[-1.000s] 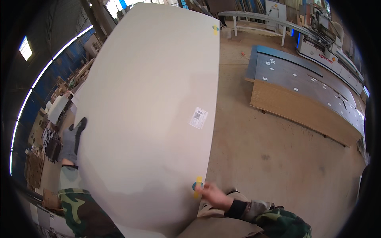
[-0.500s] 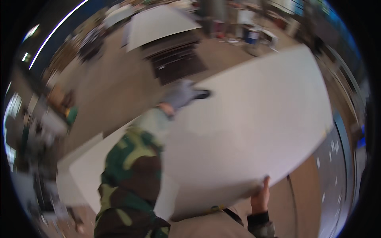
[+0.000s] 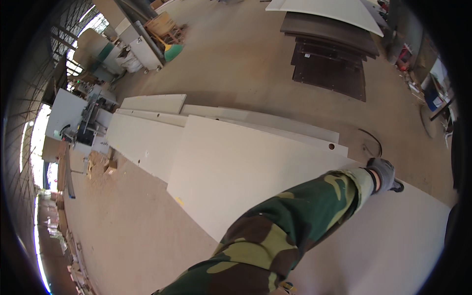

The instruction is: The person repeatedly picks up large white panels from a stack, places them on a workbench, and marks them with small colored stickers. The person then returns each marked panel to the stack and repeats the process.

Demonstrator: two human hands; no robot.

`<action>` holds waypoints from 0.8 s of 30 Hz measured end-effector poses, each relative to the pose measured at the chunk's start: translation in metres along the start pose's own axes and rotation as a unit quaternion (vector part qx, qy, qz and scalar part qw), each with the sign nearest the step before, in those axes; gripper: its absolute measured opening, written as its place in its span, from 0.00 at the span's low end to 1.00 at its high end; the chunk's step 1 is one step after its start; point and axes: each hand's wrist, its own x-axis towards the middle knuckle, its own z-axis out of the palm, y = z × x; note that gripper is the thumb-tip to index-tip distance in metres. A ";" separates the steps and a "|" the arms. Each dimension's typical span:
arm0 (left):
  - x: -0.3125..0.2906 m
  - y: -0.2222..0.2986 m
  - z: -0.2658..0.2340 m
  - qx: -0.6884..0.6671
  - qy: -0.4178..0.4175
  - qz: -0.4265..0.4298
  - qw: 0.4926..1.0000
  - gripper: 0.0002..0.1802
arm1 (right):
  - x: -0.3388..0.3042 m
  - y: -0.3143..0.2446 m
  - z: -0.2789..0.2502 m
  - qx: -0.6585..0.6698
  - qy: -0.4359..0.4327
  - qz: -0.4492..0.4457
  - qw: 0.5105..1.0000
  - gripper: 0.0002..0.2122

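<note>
A large white panel [image 3: 246, 167] spreads across the lower and right part of the view, its left end overlapping other pale boards. My left hand [image 3: 383, 173], in a grey glove with dark fingertips, is at the panel's far edge on the right. Its thumb lies on the top face and the other fingers go over the edge, where they are hidden. The camouflage sleeve [image 3: 280, 221] of my left arm stretches over the panel from the bottom. My right hand is out of view.
A stack of pale boards [image 3: 157, 102], some with round holes, lies beyond and left of the panel. Further back stands a pile of dark brown boards [image 3: 329, 69] topped by a white sheet [image 3: 324, 10]. A green broom head [image 3: 173, 52] and machinery [image 3: 91, 120] are at left.
My view has swung left, so the panel and the dark pile appear further right. My left hand keeps its place at the panel's far edge. My right hand has left the view.
</note>
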 end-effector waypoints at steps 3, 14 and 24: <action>0.090 0.028 0.059 0.011 -0.035 -0.002 0.999 0.38 | 0.099 -0.037 0.012 0.000 -0.024 0.005 1.000 0.30; 0.336 0.102 0.217 -0.042 -0.170 -0.048 0.983 0.38 | 0.413 -0.101 0.002 0.060 -0.039 0.030 0.997 0.33; 0.391 0.042 0.273 0.006 -0.088 -0.028 0.996 0.38 | 0.502 -0.067 -0.015 0.108 -0.006 0.021 0.994 0.35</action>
